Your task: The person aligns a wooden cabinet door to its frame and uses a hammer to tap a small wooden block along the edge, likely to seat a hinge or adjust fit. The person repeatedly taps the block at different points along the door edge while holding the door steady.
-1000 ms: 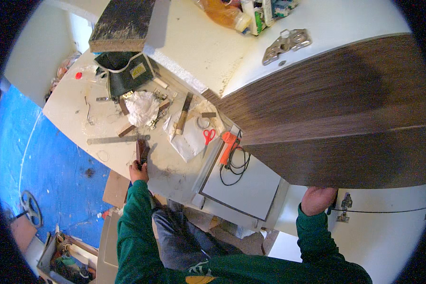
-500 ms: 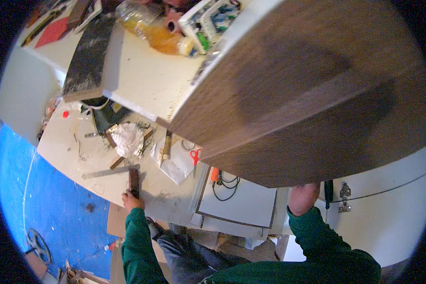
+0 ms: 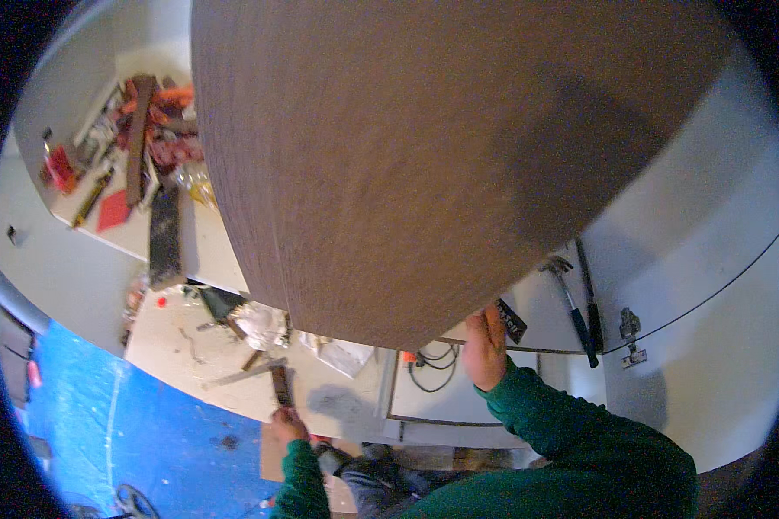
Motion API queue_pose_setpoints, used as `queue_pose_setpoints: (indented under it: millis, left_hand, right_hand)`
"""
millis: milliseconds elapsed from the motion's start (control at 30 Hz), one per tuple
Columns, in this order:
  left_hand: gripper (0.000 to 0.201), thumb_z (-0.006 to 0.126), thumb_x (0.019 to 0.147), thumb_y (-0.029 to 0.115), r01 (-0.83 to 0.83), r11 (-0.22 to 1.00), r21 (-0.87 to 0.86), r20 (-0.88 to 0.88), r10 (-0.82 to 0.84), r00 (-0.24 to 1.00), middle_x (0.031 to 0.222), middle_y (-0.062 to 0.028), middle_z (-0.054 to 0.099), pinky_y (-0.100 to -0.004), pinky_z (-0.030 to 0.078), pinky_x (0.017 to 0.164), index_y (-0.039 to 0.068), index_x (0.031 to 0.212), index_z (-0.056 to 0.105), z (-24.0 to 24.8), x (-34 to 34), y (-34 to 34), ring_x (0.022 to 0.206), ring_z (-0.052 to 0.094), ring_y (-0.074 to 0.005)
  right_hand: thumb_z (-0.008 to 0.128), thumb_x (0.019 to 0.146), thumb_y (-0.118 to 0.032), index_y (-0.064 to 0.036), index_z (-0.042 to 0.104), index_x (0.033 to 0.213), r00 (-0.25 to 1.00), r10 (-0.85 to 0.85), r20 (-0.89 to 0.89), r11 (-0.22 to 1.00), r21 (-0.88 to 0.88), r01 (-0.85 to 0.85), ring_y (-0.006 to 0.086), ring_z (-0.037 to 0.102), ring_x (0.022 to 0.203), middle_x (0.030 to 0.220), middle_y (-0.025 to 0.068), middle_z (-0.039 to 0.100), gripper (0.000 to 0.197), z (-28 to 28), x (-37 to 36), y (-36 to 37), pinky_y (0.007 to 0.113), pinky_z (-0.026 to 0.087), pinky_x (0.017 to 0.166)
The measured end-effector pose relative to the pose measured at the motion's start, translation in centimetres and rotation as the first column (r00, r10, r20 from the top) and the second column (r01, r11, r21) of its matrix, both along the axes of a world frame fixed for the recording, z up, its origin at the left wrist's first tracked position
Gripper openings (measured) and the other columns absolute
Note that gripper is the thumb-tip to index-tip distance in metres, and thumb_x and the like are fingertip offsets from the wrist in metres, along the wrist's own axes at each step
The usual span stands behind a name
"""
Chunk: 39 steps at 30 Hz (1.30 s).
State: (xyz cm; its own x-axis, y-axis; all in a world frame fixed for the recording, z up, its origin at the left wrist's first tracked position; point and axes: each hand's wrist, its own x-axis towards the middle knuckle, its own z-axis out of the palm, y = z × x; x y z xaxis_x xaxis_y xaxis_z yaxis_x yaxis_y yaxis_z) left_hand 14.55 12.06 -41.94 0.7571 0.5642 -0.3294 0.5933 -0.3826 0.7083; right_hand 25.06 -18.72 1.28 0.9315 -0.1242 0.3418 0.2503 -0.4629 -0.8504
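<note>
A large brown wood-grain panel (image 3: 389,190) is tilted up close in front of me and covers much of the scene. My right hand (image 3: 485,355) is at its lower edge, fingers pointing up and closed on that edge; the thumb is hidden. Beside those fingers a small dark piece with light lettering (image 3: 510,321) shows. Lower left, my left hand (image 3: 290,426) is closed around the near end of a narrow dark brown block (image 3: 280,387), whose exact kind I cannot make out. The block stands over the pale worktop (image 3: 173,346), near a flat grey strip (image 3: 234,374).
A hammer (image 3: 573,303) and a long dark tool lie right of the panel, near a metal hinge (image 3: 633,337). Crumpled white paper (image 3: 262,324) and a black cable (image 3: 433,372) sit on lower surfaces. A cluttered shelf holds a dark board (image 3: 165,238). Blue floor covering (image 3: 182,441) lies left.
My view has shifted, and the panel now stands higher and covers more of the shelf. My right hand has moved left along its lower edge, fingers now visible. My left hand still holds the block.
</note>
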Motion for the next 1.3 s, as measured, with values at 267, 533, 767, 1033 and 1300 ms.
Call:
queue_pose_setpoints:
  millis: [267,533,767,1033,1300]
  left_hand:
    - [0.048,0.066,0.097,0.018,0.05,0.877,0.478,0.766,-0.444,0.465,0.157,-0.0254,0.044,-0.0562,0.032,0.12,0.0,0.141,0.058,35.1,4.8,-9.2,0.145,0.04,-0.0468]
    - [0.08,0.073,0.091,0.037,-0.272,0.537,0.799,0.58,-0.807,0.11,0.167,-0.0244,0.029,-0.0696,0.015,0.122,0.002,0.156,0.041,51.1,12.2,-14.3,0.155,0.025,-0.0466]
    - [0.09,0.071,0.091,0.045,-0.371,0.52,0.769,0.587,-0.805,0.087,0.168,-0.0251,0.025,-0.0692,0.007,0.124,-0.001,0.158,0.034,51.8,14.3,-14.7,0.158,0.019,-0.0442]
    - [0.091,0.058,0.095,0.047,-0.38,0.482,0.789,0.58,-0.789,0.203,0.167,-0.0344,0.018,-0.0652,0.004,0.125,-0.005,0.161,0.023,61.8,14.1,-15.3,0.156,0.015,-0.0508]
    - [0.091,0.061,0.092,0.038,-0.399,0.487,0.777,0.575,-0.808,0.133,0.17,-0.0275,0.018,-0.0609,0.002,0.126,-0.004,0.163,0.021,73.2,13.5,-15.6,0.159,0.013,-0.0447]
  right_hand:
    - [0.042,0.112,-0.027,0.0043,0.055,0.13,0.981,0.167,0.102,0.985,-0.065,-0.161,0.048,0.055,0.116,0.127,0.0292,0.059,0.039,-0.4,1.4,-0.4,0.051,0.043,0.105]
    - [0.043,0.109,-0.025,0.0005,0.058,0.133,0.902,0.304,0.307,0.947,-0.201,-0.251,0.0418,0.054,0.127,0.136,0.0239,0.058,0.038,0.7,2.0,-1.1,0.049,0.04,0.112]
    - [0.051,0.098,-0.007,0.0006,0.062,0.121,0.891,0.345,0.294,0.924,-0.27,-0.269,0.045,0.055,0.12,0.127,0.0251,0.061,0.027,2.8,1.5,-1.4,0.054,0.041,0.11]
    - [0.036,0.109,-0.021,0.0045,0.055,0.135,0.886,0.326,0.329,0.921,-0.322,-0.219,0.0466,0.051,0.127,0.135,0.0297,0.056,0.041,0.0,2.6,-1.4,0.055,0.034,0.116]
    - [0.038,0.111,-0.04,0.0024,0.053,0.131,0.893,0.367,0.26,0.929,-0.151,-0.338,0.0445,0.053,0.111,0.118,0.0262,0.057,0.049,0.4,3.0,-1.8,0.053,0.042,0.101]
